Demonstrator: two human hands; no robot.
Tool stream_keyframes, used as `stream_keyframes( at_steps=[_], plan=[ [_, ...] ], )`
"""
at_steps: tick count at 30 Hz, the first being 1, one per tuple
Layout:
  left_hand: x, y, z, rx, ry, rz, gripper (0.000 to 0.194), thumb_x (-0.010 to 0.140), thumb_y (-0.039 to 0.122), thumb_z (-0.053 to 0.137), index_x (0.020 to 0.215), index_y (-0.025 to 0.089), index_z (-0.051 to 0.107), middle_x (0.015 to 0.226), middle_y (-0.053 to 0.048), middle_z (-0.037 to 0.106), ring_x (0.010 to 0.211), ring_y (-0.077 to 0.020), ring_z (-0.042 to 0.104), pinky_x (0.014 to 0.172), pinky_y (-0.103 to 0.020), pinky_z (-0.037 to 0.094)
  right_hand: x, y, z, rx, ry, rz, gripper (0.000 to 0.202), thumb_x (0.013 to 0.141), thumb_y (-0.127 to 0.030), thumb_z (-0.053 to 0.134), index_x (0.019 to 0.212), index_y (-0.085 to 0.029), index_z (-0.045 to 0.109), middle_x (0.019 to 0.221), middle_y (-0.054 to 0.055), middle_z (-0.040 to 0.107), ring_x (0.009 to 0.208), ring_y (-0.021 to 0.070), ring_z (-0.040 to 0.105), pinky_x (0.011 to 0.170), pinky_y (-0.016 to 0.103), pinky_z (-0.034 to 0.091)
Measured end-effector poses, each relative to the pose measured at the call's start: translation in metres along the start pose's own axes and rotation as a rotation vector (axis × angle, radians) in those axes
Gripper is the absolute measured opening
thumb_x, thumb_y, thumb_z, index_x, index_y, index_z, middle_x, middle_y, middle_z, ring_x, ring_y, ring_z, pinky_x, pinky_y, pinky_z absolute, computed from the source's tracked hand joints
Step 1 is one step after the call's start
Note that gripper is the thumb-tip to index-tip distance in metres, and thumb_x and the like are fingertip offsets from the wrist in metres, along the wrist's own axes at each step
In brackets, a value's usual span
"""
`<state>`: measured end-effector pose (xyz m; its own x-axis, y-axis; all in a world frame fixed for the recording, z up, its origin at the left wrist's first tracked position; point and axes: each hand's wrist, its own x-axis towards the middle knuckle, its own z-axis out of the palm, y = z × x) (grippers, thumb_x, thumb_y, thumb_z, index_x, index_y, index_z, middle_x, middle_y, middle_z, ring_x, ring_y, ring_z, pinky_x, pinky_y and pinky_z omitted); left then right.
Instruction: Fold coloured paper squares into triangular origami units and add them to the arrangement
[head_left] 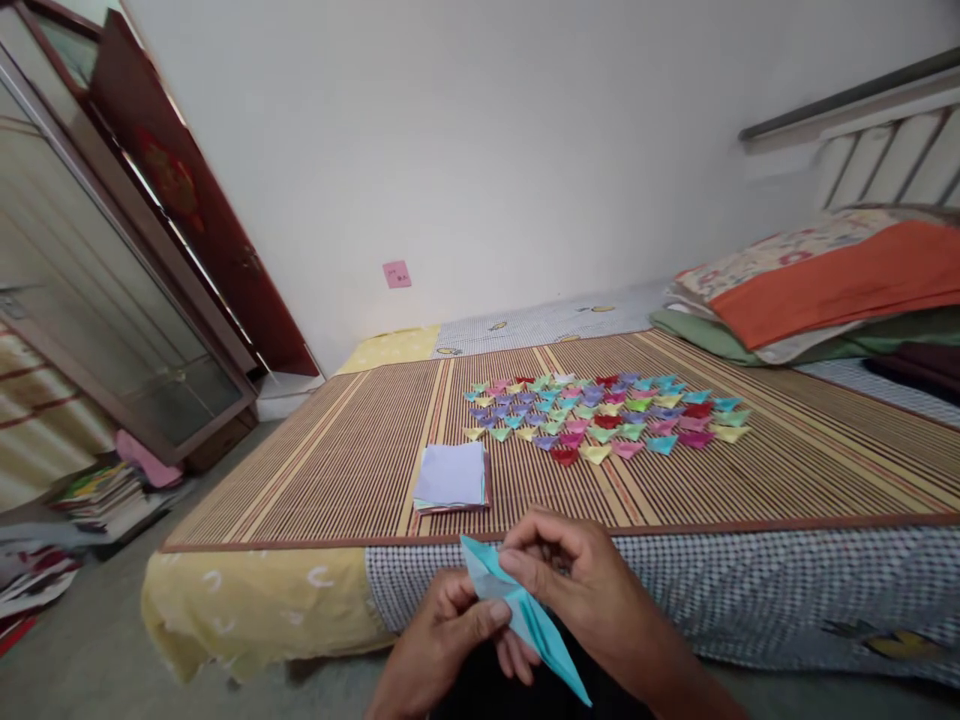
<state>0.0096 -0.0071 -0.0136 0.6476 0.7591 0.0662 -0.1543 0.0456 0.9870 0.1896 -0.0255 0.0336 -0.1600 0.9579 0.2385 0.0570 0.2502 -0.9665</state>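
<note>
A turquoise sheet of origami paper [541,632], partly folded into a long pointed shape, is held between my two hands in front of the bed's edge. My left hand [450,632] pinches its lower left side, thumb on top. On the upper right side, my right hand [577,570] grips the paper between thumb and curled fingers. Just beyond my hands, a stack of square paper [451,476] with a lilac sheet on top lies on the mat. Rows of small folded paper pieces [596,454] in many colours are spread farther back.
A striped bamboo mat [300,470] covers the bed. Folded bedding [832,285] is piled at the right, near a radiator [900,155]. A pink note [397,274] is stuck on the wall. Books [97,492] lie on the left beside a glazed door [112,250].
</note>
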Motion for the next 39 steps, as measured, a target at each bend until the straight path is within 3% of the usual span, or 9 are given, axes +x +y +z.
stream_keyframes(
  at_steps=[3,10,15,18,21,24,30,35,39],
  plan=[
    [-0.002,0.004,-0.001,0.039,-0.011,-0.034,0.049,0.092,0.054,0.067,0.08,0.01,0.083,0.068,-0.013,0.077,0.055,-0.0155,0.068,0.057,-0.022,0.05,0.001,0.001,-0.002,-0.09,0.02,-0.033,0.015,0.085,-0.027,0.068,0.073,-0.018,0.068,0.076,0.0,0.057,0.066,0.0134,0.053,0.06,0.024,0.041],
    [-0.002,0.003,-0.012,-0.039,0.087,-0.066,0.039,0.081,0.05,0.08,0.081,0.012,0.079,0.059,-0.003,0.067,0.047,-0.0115,0.063,0.048,-0.019,0.046,-0.002,0.011,-0.002,0.014,-0.102,0.134,0.009,0.082,-0.021,0.064,0.074,-0.018,0.063,0.061,-0.004,0.053,0.056,0.0117,0.047,0.052,0.022,0.035],
    [0.005,0.0,-0.005,-0.082,0.22,-0.014,0.032,0.082,0.042,0.081,0.098,0.014,0.076,0.07,-0.003,0.071,0.055,-0.0134,0.066,0.051,-0.02,0.049,-0.001,0.024,0.007,-0.255,0.092,-0.134,0.018,0.089,-0.015,0.059,0.072,-0.018,0.063,0.072,0.0,0.06,0.063,0.0143,0.057,0.058,0.024,0.042],
    [0.007,0.001,0.01,-0.123,0.448,0.049,0.04,0.091,0.045,0.072,0.123,0.022,0.069,0.114,-0.01,0.075,0.097,-0.0206,0.071,0.082,-0.028,0.055,-0.002,0.036,0.013,-0.512,0.238,-0.338,0.021,0.096,-0.011,0.052,0.079,-0.019,0.064,0.078,0.003,0.062,0.07,0.0176,0.062,0.064,0.026,0.045],
    [0.008,0.002,0.022,-0.153,0.567,0.002,0.057,0.084,0.049,0.078,0.132,0.022,0.065,0.129,-0.013,0.07,0.118,-0.0272,0.064,0.099,-0.035,0.05,-0.003,0.045,0.017,-0.669,0.275,-0.47,0.024,0.099,-0.008,0.046,0.087,-0.019,0.064,0.082,0.005,0.064,0.074,0.0197,0.065,0.068,0.028,0.048],
    [0.009,0.001,0.027,-0.116,0.637,-0.02,0.057,0.084,0.042,0.077,0.136,0.022,0.064,0.116,-0.009,0.074,0.105,-0.0244,0.067,0.092,-0.033,0.052,-0.003,0.05,0.019,-0.713,0.294,-0.517,0.024,0.1,-0.006,0.046,0.086,-0.019,0.062,0.08,0.005,0.063,0.072,0.0193,0.065,0.067,0.027,0.048],
    [0.017,-0.001,0.027,-0.034,0.651,-0.034,0.048,0.079,0.032,0.074,0.125,0.018,0.07,0.071,0.002,0.065,0.053,-0.0121,0.049,0.048,-0.021,0.042,0.0,0.046,0.014,-0.618,0.344,-0.519,0.023,0.098,-0.008,0.048,0.083,-0.02,0.061,0.076,0.002,0.06,0.066,0.0159,0.062,0.061,0.023,0.046],
    [0.019,0.002,0.025,-0.138,0.665,-0.008,0.026,0.07,0.023,0.076,0.095,0.016,0.081,0.064,0.001,0.067,0.049,-0.0084,0.043,0.047,-0.019,0.036,-0.003,0.046,0.01,-0.49,0.405,-0.429,0.021,0.092,-0.008,0.05,0.084,-0.02,0.066,0.074,0.001,0.062,0.066,0.0152,0.063,0.06,0.022,0.047],
    [0.012,0.006,0.022,-0.112,0.665,0.052,0.016,0.066,0.02,0.078,0.081,0.018,0.084,0.072,-0.001,0.069,0.058,-0.0116,0.054,0.054,-0.02,0.043,-0.007,0.043,0.006,-0.274,0.327,-0.234,0.017,0.091,-0.015,0.054,0.087,-0.02,0.07,0.078,0.003,0.069,0.07,0.0172,0.066,0.063,0.024,0.05]
  ],
)
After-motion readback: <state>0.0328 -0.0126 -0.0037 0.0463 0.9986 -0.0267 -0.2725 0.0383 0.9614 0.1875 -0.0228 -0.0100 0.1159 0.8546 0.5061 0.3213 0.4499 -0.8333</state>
